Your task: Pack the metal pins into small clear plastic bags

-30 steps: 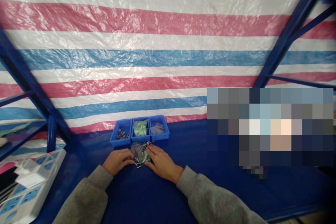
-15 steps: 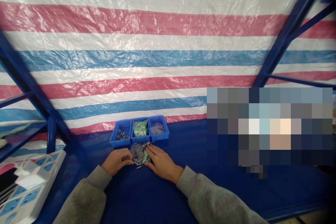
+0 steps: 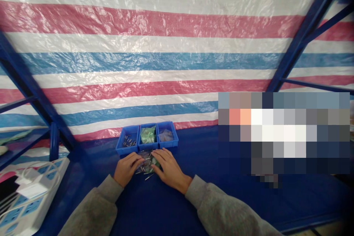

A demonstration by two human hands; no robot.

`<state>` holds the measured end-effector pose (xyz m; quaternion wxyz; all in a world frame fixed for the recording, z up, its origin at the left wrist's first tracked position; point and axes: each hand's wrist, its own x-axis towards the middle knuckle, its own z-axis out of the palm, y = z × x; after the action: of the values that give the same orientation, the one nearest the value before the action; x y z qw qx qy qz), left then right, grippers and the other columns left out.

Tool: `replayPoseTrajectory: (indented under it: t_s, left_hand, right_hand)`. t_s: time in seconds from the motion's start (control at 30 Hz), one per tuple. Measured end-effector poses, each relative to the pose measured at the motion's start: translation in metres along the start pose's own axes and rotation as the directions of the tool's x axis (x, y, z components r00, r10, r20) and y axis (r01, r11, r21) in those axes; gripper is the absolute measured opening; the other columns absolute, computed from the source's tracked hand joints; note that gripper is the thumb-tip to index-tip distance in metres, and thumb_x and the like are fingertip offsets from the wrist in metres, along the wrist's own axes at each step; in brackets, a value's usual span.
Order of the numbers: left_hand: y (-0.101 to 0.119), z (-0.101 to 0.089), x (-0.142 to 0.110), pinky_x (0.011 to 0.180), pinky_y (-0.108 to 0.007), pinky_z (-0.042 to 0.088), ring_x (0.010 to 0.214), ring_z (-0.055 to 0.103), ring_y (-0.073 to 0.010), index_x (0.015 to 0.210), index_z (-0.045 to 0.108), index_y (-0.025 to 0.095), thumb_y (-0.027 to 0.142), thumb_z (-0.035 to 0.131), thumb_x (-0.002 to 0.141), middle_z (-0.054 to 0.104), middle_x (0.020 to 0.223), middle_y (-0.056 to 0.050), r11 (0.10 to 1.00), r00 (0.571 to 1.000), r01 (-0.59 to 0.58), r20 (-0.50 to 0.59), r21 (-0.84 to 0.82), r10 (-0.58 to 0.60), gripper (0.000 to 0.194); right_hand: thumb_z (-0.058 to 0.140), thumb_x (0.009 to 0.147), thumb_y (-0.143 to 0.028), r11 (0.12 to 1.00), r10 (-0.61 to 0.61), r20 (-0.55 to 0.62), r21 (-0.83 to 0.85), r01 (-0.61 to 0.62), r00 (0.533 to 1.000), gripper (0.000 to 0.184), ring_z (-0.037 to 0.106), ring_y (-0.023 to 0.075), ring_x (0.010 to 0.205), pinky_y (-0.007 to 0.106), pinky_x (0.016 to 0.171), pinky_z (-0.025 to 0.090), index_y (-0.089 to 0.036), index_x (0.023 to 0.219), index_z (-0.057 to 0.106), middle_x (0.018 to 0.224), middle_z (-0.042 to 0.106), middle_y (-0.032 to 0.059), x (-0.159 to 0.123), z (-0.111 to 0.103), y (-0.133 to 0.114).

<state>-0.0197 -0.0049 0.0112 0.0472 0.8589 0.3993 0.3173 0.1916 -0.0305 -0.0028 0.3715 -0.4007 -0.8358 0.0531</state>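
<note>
Between my hands lies a small pile of slim metal pins (image 3: 147, 177), a clear plastic bag (image 3: 143, 156) and something green in plastic. My left hand (image 3: 125, 168) is at the pile's left side, fingers curled toward the thumb at the clear bag; what they hold, if anything, is hidden. On the pile's right side rests my right hand (image 3: 170, 171), fingers stretched out, palm down, partly covering the green packet (image 3: 155, 162). Just beyond the pile stand three joined blue bins: the left bin (image 3: 118, 149) with metal pins, the middle bin (image 3: 148, 146) with green bags, the right bin (image 3: 173, 143) with clear bags.
A blue table surface (image 3: 155, 210) spreads under everything. At the left is a white power strip (image 3: 30, 208) with a plugged-in white adapter (image 3: 35, 184). Blue metal posts (image 3: 293, 48) and a striped plastic sheet (image 3: 166, 59) stand behind. The right side is pixelated.
My left hand has moved slightly right and up over the pile. My right hand's fingers have shifted a little left and spread, and some pins below have moved.
</note>
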Motion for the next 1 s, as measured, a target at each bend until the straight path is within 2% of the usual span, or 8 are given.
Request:
replayPoseTrajectory:
  t_s: [0.17,0.33,0.47,0.53,0.67,1.0]
  left_hand:
    - [0.007,0.013,0.004,0.073,-0.024,0.044,0.076,0.057,-0.0131,0.082,0.059,0.017,0.027,0.04,0.09,0.06,0.078,-0.004,1.0,0.997,0.01,-0.074,0.016,-0.009,0.023]
    - [0.003,0.02,0.017,0.075,-0.025,0.044,0.077,0.056,-0.0135,0.083,0.059,0.016,0.027,0.039,0.091,0.059,0.078,-0.004,0.996,0.991,-0.02,-0.131,0.083,0.031,0.024]
    - [0.005,0.023,0.032,0.077,-0.026,0.043,0.08,0.056,-0.0144,0.085,0.059,0.017,0.027,0.037,0.092,0.059,0.08,-0.004,0.991,0.991,-0.043,-0.12,0.128,0.058,0.026]
    - [0.01,0.023,0.037,0.074,-0.026,0.043,0.077,0.055,-0.0142,0.083,0.058,0.016,0.028,0.036,0.092,0.058,0.079,-0.004,0.994,0.99,0.007,-0.143,0.111,0.009,0.026]
    - [0.017,0.02,0.037,0.071,-0.024,0.044,0.074,0.055,-0.0135,0.081,0.057,0.016,0.03,0.04,0.09,0.058,0.077,-0.003,0.998,0.977,0.06,-0.205,-0.005,-0.06,0.023]
    - [0.009,0.015,0.023,0.08,-0.029,0.046,0.084,0.058,-0.0157,0.088,0.061,0.017,0.026,0.045,0.088,0.064,0.085,-0.006,0.995,0.981,-0.054,-0.193,-0.084,0.037,0.018]
  right_hand:
    - [0.048,0.088,-0.025,0.999,0.004,-0.082,0.053,0.0,0.997,0.03,0.052,0.0185,0.101,0.036,0.094,0.036,-0.018,0.117,0.052,0.108,0.061,0.007,0.002,0.005,0.001]
    - [0.046,0.09,-0.027,0.993,0.084,-0.177,0.093,-0.068,0.981,0.023,0.055,0.0173,0.092,0.033,0.087,0.037,-0.018,0.108,0.056,0.097,0.064,0.0063,0.009,0.012,0.005]
    - [0.043,0.091,-0.03,0.965,0.225,-0.26,0.192,-0.178,0.939,0.021,0.056,0.0169,0.082,0.031,0.081,0.037,-0.018,0.09,0.06,0.085,0.064,0.0044,0.025,0.017,0.005]
    - [0.041,0.092,-0.03,0.947,0.284,-0.307,0.239,-0.215,0.908,0.023,0.056,0.0163,0.079,0.03,0.078,0.037,-0.018,0.087,0.059,0.084,0.063,0.0039,0.031,0.019,0.005]
    - [0.04,0.092,-0.032,0.935,0.301,-0.308,0.283,-0.216,0.902,0.024,0.056,0.0162,0.078,0.029,0.077,0.037,-0.018,0.087,0.059,0.082,0.063,0.0034,0.03,0.018,0.001]
    - [0.045,0.09,-0.032,0.938,0.286,-0.27,0.277,-0.211,0.919,0.02,0.056,0.0155,0.077,0.028,0.077,0.038,-0.019,0.087,0.061,0.079,0.062,0.0022,0.022,0.015,0.0]
